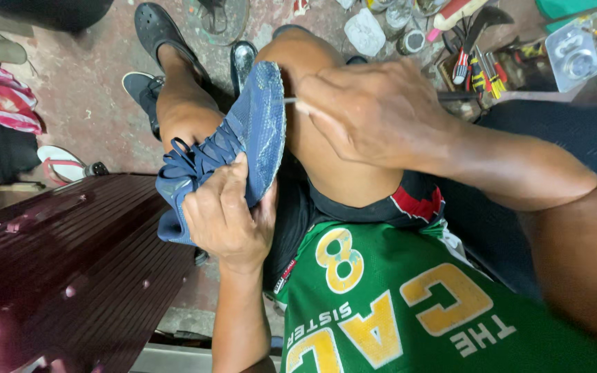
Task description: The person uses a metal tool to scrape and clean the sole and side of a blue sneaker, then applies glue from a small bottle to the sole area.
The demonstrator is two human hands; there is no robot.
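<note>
A blue lace-up sports shoe [253, 135] rests on its side between my knees, sole edge turned toward the right. My left hand [226, 221] grips it from below at the heel and upper, thumb lying across the side. My right hand [371, 114] is closed around a thin metal tool [290, 101] whose tip meets the shoe's sole edge near the toe. The tool's handle is hidden inside my fist.
A dark red ribbed suitcase [70, 269] lies at the lower left. Screwdrivers and other hand tools [478, 65] with jars clutter the floor at top right. Sandals [63, 164] and black clogs [160, 31] lie on the concrete floor near my feet.
</note>
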